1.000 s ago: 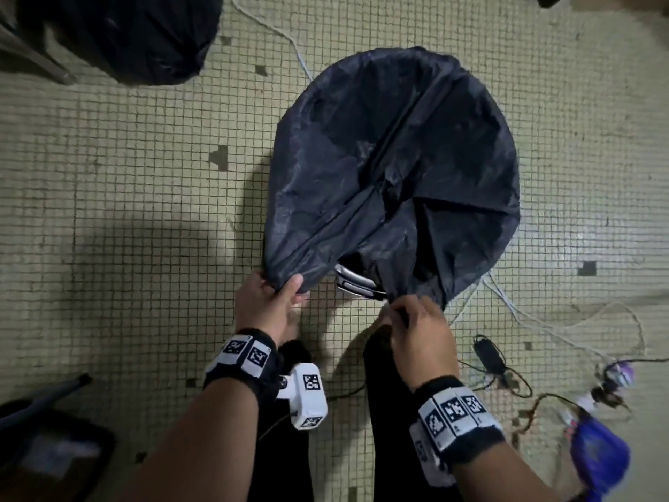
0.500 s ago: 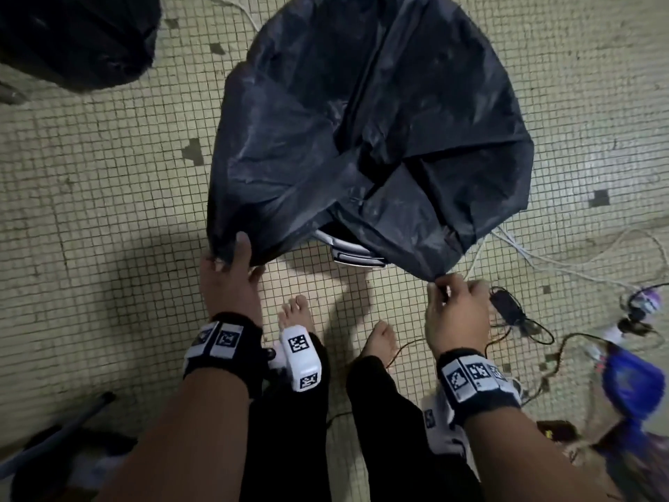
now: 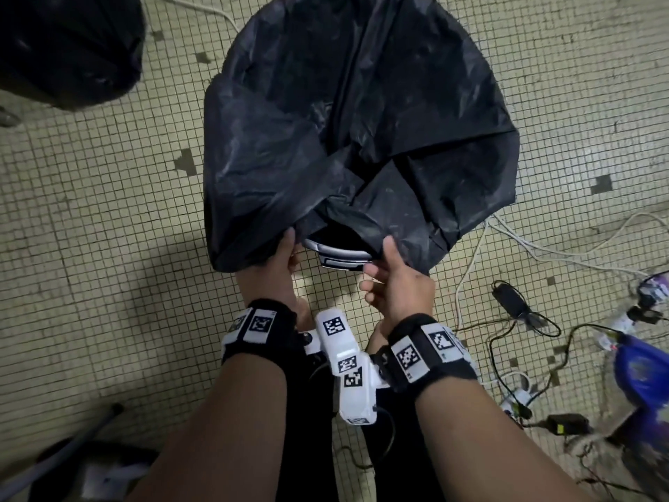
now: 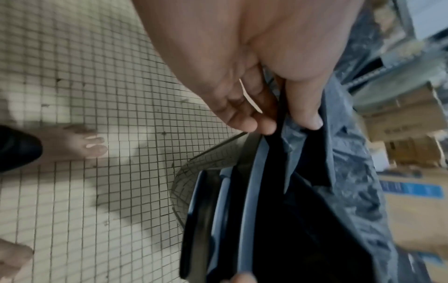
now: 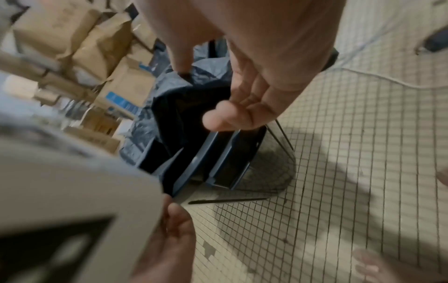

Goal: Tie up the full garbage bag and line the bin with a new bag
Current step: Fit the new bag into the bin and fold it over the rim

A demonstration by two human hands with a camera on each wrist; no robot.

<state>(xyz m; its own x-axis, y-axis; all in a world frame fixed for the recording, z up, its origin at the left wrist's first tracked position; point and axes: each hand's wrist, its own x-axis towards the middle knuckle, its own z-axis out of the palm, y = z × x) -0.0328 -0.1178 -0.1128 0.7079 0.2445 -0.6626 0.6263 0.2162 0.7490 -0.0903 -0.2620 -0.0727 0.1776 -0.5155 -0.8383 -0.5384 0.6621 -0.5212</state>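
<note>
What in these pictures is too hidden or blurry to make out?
- Bin: in the head view only a strip of its near rim shows; the new black bag covers the rest.
- Inside of the bag: dark in all three views.
- Left hand: its fingertips go under the bag's edge in the head view.
- Second black bag: cut off by the head view's top-left corner.
- Cardboard boxes: blurred in the right wrist view; print unreadable.

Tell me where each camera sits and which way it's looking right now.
Head: above, looking down at the new bag draped over the bin; both forearms, left hand, right hand.
Left wrist: along the palm at fingers pinching bag; bare foot.
Right wrist: along the palm toward bin; thumb on bag, toes.
All three share the bin rim.
</note>
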